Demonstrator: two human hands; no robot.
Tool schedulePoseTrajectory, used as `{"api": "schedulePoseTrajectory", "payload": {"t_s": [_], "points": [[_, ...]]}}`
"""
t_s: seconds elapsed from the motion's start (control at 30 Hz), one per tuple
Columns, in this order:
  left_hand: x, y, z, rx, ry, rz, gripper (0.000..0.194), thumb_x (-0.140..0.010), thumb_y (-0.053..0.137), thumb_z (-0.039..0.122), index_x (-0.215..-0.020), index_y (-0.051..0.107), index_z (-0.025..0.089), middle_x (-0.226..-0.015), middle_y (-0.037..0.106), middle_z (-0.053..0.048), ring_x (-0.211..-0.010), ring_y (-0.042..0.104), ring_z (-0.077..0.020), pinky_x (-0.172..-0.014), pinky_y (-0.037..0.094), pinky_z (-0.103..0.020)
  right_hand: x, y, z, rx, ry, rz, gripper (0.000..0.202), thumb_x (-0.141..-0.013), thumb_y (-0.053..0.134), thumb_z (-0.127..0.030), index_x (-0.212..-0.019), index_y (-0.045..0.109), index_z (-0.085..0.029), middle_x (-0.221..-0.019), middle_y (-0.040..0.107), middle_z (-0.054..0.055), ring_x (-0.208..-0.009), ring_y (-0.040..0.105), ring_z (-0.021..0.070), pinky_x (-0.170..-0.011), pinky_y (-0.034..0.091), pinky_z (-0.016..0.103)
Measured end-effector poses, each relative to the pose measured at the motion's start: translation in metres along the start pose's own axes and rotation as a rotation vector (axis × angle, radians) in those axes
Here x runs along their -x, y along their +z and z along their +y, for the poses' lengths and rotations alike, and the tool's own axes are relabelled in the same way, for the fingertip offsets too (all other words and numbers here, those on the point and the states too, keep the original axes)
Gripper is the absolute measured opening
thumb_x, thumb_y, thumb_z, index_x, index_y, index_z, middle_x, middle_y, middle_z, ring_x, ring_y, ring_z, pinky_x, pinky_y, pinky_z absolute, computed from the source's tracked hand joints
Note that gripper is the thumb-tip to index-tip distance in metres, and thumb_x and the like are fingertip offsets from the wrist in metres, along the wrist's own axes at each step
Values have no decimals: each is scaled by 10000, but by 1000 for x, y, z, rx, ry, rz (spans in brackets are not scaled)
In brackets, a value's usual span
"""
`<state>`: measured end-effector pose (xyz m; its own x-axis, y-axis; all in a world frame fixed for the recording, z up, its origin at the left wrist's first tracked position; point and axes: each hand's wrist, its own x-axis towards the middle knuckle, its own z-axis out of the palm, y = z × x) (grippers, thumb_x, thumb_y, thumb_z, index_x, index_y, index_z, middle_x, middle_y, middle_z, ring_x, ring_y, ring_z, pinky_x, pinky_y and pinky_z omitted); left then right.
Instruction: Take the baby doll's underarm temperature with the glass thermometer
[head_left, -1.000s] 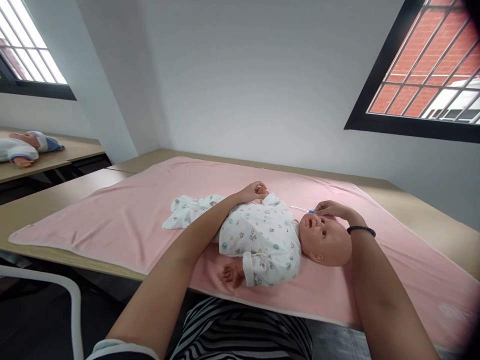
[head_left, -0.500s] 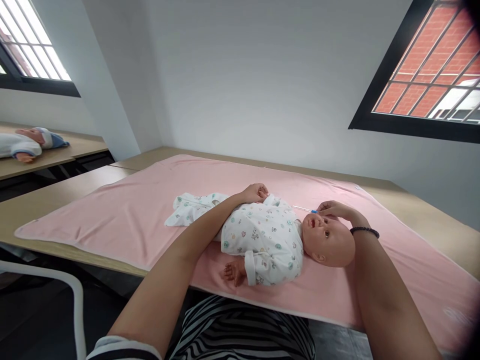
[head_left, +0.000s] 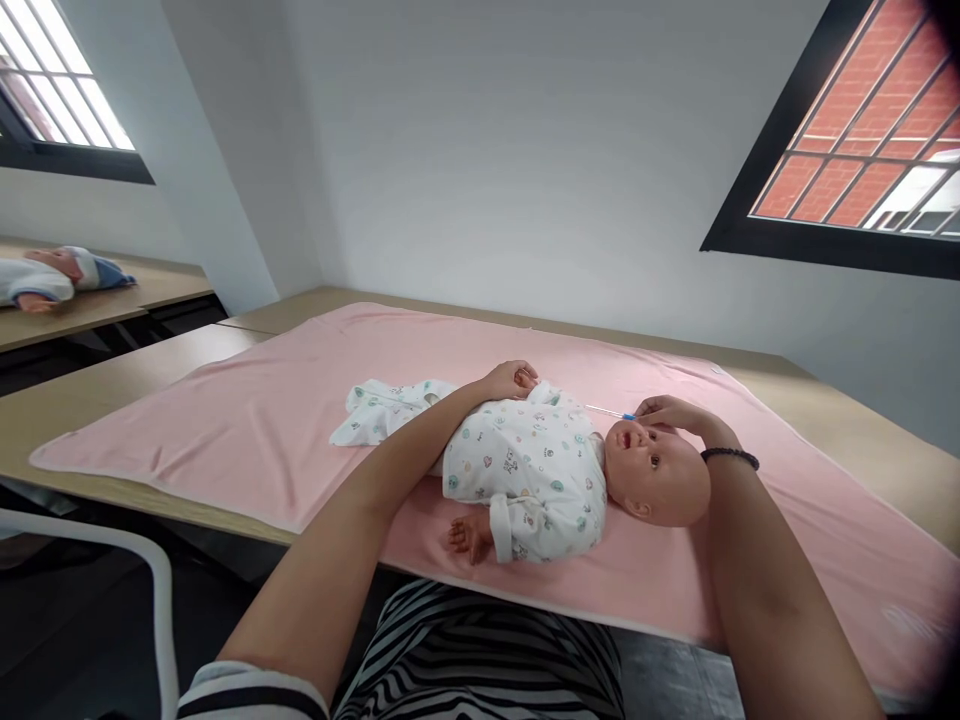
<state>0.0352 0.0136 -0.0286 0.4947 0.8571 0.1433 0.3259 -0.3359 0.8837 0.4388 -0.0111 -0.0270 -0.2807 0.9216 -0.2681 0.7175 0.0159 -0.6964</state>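
Evidently, the doll (head_left: 534, 465) lies on its back across a pink blanket (head_left: 262, 400), head toward the right of the view and legs toward the left, near the blanket's front edge. It wears a white garment with small coloured prints; the legs of the garment lie flat on the blanket. The person's left hand (head_left: 510, 380) is at the doll's far side, its forearm crossing over the doll's lower body; the fingers are curled in around the doll's far hand (head_left: 526, 380) and have hold of it. The right hand (head_left: 670, 412) is bent beside the far side of the doll's head, with a dark beaded bracelet (head_left: 736, 457) at the wrist. Its fingers are drawn together at the blue end (head_left: 628, 416) of a slender stick and appear to pinch it — the exact contact is too small to confirm. The stick (head_left: 604, 409) points left from the fingertips, past the doll's chin and beyond its far shoulder. The doll's near hand (head_left: 470, 537) rests on the blanket, clear of both hands. The blanket covers much of a wooden table (head_left: 862, 420); a second doll (head_left: 52, 272) in a blue-and-white cap lies on another table (head_left: 169, 283) at far left.
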Motion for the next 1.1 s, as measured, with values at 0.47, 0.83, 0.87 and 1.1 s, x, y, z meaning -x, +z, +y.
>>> {"api": "schedulePoseTrajectory", "payload": {"t_s": [0.47, 0.83, 0.87, 1.1], "points": [[-1, -1, -3, -143, -106, 173, 256, -658, 634, 47, -871, 705, 172, -1057, 711, -97, -852, 681, -197, -626, 560, -243, 12, 0, -1, -47, 15, 100, 410, -633, 789, -599, -757, 665, -229, -797, 713, 45, -777, 628, 221, -728, 509, 333], [1, -3, -1, -291, -169, 190, 81, -715, 690, 194, -795, 705, 198, -934, 732, -89, -850, 674, -242, -706, 536, -290, 13, -4, 1, -175, -84, 171, 606, -665, 745, -754, -811, 650, -174, -873, 663, 81, -806, 592, 184, -738, 501, 313], [1, -5, 3, -292, -159, 199, 58, -717, 691, 186, -773, 704, 193, -936, 734, -92, -874, 677, -247, -735, 538, -292, 14, -8, -4, -177, -99, 196, 628, -670, 732, -770, -840, 651, -171, -905, 666, 92, -827, 598, 189, -741, 503, 313], [8, -46, 95, -105, 170, 412, 240, -888, 597, 248, -1112, 649, 176, -1203, 699, -97, -1052, 659, -197, -919, 531, -311, 61, -43, -112, -96, -352, 387, 576, -755, 720, -722, -927, 662, -176, -876, 673, 66, -783, 573, 148, -746, 471, 294]]}}
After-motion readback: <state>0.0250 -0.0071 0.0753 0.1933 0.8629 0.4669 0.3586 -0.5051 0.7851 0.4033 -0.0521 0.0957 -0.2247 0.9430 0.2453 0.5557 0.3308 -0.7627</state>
